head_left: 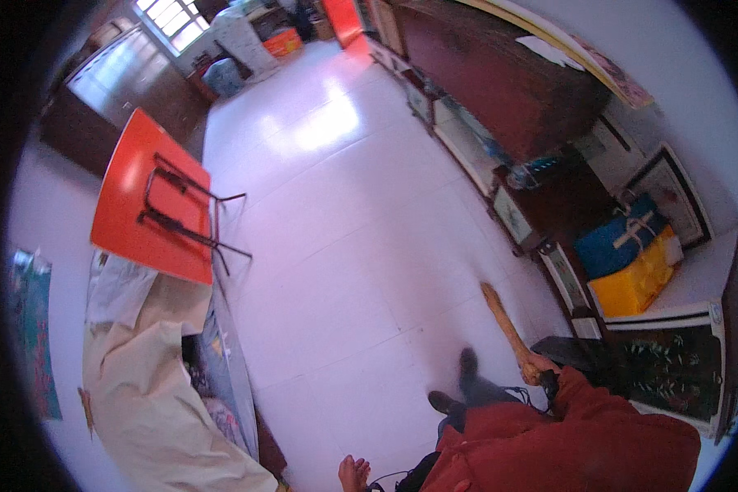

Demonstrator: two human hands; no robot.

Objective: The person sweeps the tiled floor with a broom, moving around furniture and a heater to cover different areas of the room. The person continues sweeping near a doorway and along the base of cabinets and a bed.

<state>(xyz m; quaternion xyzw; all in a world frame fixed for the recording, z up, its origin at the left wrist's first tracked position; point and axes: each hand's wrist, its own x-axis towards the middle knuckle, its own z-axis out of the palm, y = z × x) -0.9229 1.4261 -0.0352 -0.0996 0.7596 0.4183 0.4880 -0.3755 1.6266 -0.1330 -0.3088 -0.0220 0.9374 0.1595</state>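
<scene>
My right hand [538, 366] is closed around a long yellowish-brown wooden stick [506, 321]. The stick points away from me over the floor, and its far tip looks darker and a little blurred. My left hand [353, 473] hangs low at the lower edge, loosely curled with the fingers somewhat apart and nothing visible in it. Dark cords show near both wrists. My right sleeve is red, and my dark shoes [445, 402] show on the floor between the hands.
Pale tiled floor [336, 246] stretches ahead. On the left, an orange folding table [152, 205] with dark legs leans beside a cloth-covered piece [139, 377]. Along the right run dark cabinets [508, 90], with a yellow box [635, 279] and a framed picture [672, 197].
</scene>
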